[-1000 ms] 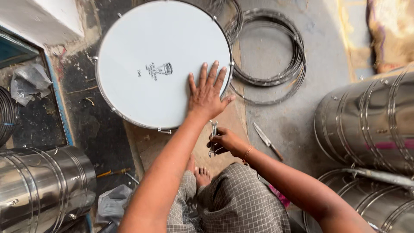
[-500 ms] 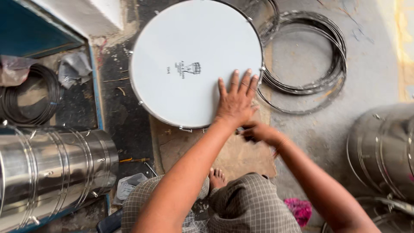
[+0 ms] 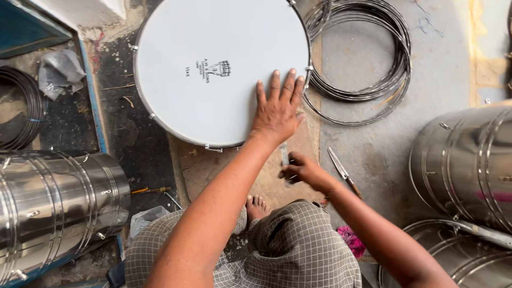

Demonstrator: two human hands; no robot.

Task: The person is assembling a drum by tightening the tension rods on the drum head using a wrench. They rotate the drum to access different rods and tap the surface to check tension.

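Note:
A big round drum (image 3: 213,42) with a white head and small metal lugs on its rim lies flat on the floor in front of me. My left hand (image 3: 277,109) rests flat on the drumhead near its lower right edge, fingers spread. My right hand (image 3: 300,170) is closed around a small metal tool (image 3: 284,154) that points up toward the drum's rim, just below my left hand. My bare foot (image 3: 257,205) and checked cloth over my knees show below.
Coils of dark metal hoops (image 3: 368,58) lie right of the drum. A knife-like tool (image 3: 341,170) lies on the floor by my right wrist. Shiny steel drum shells stand at the left (image 3: 53,202) and right (image 3: 469,165). More hoops (image 3: 21,114) sit far left.
The view has shifted so the drum and hands sit more centrally. My left hand stays flat on the drumhead. My right hand stays just below the rim with the tool.

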